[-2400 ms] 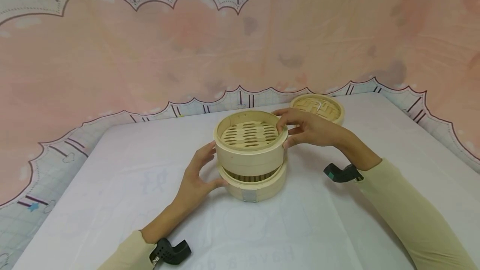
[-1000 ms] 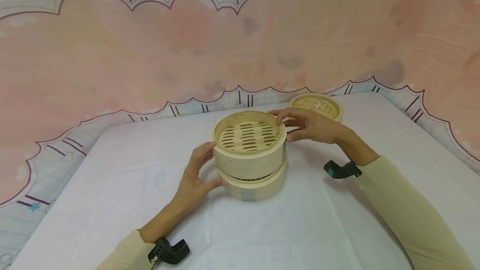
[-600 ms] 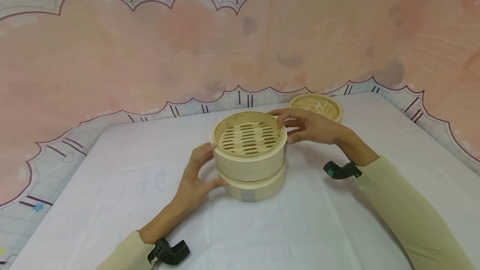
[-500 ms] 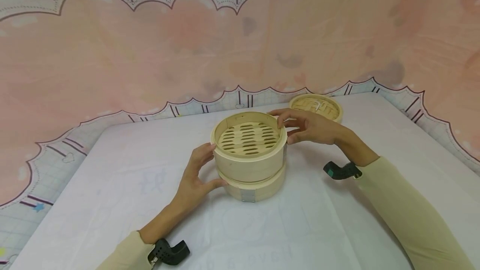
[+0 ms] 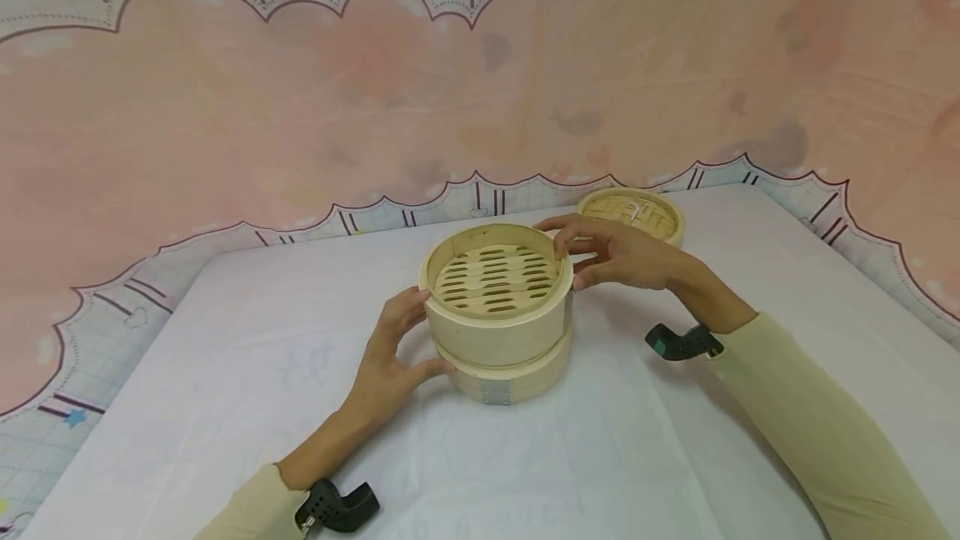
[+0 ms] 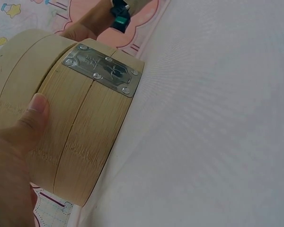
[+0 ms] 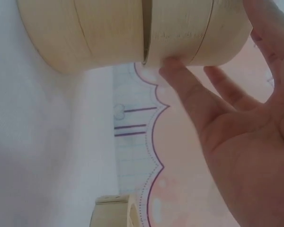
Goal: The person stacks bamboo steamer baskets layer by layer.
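Note:
Two round bamboo steamer baskets stand stacked in the middle of the head view. The upper basket (image 5: pixel 491 342) has a slatted floor and sits over the lower basket (image 5: pixel 528 382), whose metal plate (image 5: pixel 497 392) faces front. My left hand (image 5: pixel 390 344) holds the stack's left side, fingers at the upper rim, thumb (image 6: pixel 35 111) against the lower basket near the seam. My right hand (image 5: pixel 618 255) grips the upper basket's right rim, with one finger bent over inside. In the right wrist view a narrow dark gap shows between the two baskets.
Behind my right hand, a woven bamboo lid (image 5: pixel 660 213) with a small white loop lies near the table's back edge. White cloth covers the table (image 5: pixel 315 415). A pink patterned curtain (image 5: pixel 300 123) hangs behind.
The upper basket has come down onto the lower one; the wide front opening that showed the lower slats has closed. Both hands have stayed nearly in place.

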`<state>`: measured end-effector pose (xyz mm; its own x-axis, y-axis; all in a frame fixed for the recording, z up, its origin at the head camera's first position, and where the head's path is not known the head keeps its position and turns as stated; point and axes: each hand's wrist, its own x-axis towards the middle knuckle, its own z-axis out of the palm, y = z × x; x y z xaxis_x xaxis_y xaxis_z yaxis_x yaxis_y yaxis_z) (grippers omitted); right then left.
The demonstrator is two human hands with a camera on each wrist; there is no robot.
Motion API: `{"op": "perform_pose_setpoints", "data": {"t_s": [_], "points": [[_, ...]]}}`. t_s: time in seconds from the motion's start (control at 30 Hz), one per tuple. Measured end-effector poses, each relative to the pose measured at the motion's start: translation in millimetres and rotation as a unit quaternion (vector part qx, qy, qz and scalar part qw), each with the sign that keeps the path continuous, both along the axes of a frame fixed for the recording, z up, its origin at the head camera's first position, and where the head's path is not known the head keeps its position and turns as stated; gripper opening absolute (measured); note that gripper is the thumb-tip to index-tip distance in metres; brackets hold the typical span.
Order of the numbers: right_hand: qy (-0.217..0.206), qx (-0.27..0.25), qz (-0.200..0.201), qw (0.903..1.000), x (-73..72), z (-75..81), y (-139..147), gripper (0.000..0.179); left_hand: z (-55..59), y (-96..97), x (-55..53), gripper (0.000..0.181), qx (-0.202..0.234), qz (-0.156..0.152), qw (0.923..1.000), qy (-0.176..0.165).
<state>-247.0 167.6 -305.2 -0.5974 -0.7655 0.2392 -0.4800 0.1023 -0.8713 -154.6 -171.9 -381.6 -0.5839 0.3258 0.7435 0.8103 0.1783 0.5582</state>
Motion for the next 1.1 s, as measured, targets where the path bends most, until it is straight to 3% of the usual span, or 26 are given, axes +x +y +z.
{"op": "perform_pose_setpoints", "data": {"t_s": [0.17,0.6,0.73,0.87,1.1], "points": [[0.004,-0.014,0.011,0.9998,0.8,2.2,-1,0.030,-6.2,-3.7,-6.7,0.085,0.012,-0.018,0.9998,-0.001],[0.005,0.024,0.005,0.9997,2.5,11.8,-1,0.029,-0.8,-3.5,-9.1,0.080,0.014,-0.028,0.9994,0.016],[0.006,0.017,-0.002,0.9998,-0.8,7.4,2,0.027,-2.0,-4.3,-7.6,0.082,0.007,-0.026,0.9996,0.007],[0.000,-0.010,0.001,1.0000,-7.5,-1.5,3,0.037,-4.4,-5.9,-4.8,0.088,-0.002,-0.025,0.9996,-0.010],[0.021,-0.006,0.009,0.9997,-15.2,-15.1,5,0.047,-6.8,-5.2,-5.0,0.086,0.001,-0.045,0.9988,-0.021]]}}
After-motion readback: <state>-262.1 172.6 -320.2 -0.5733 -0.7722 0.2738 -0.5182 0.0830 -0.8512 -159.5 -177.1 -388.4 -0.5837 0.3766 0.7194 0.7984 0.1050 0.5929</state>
